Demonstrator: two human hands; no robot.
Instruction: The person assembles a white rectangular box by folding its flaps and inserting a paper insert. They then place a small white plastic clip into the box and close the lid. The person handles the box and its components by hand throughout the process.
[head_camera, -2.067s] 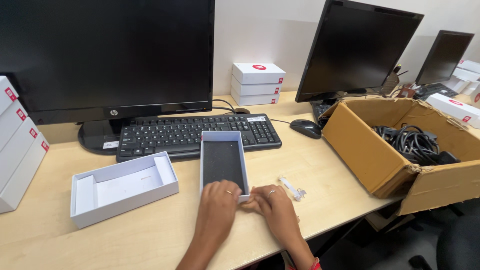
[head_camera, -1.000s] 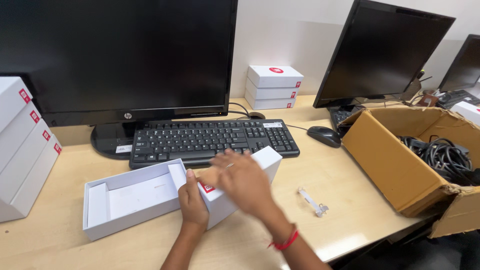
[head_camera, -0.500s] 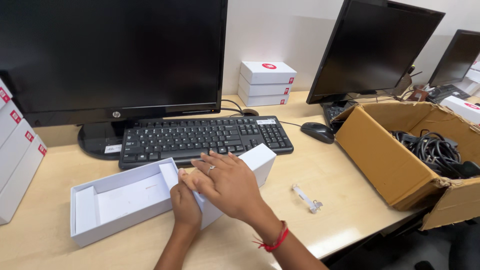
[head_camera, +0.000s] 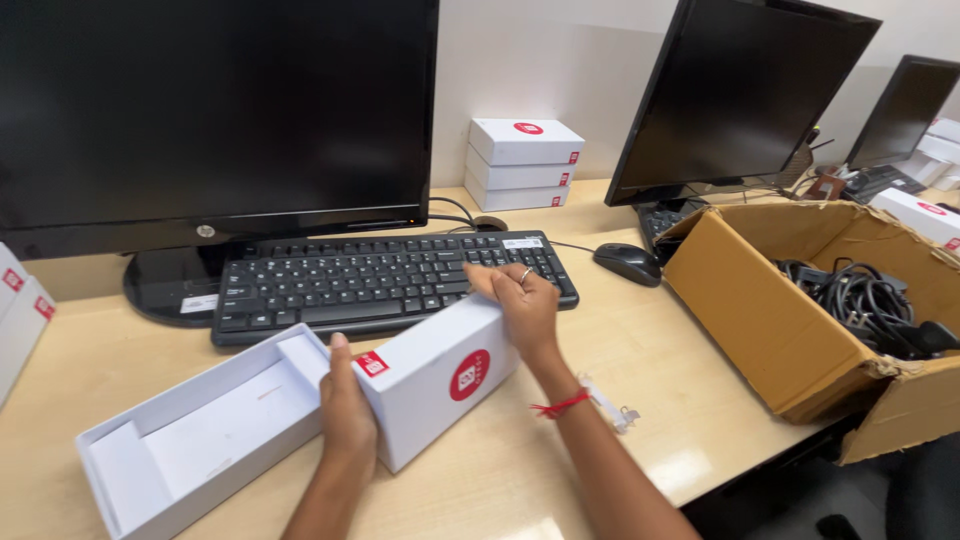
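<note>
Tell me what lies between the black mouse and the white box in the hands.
Head view: the right hand and the keyboard's right end; otherwise bare desk.

A closed box (head_camera: 435, 378) lies before the keyboard (head_camera: 385, 283), right of an open tray (head_camera: 205, 435) and left of a carton (head_camera: 800, 310) holding cables (head_camera: 860, 305).

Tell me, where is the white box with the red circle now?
The white box is in the centre of the head view, between the left hand and right hand, before the keyboard.

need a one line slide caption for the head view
Both hands, left hand and right hand, grip a closed white box beside an open white tray before a keyboard.
</note>
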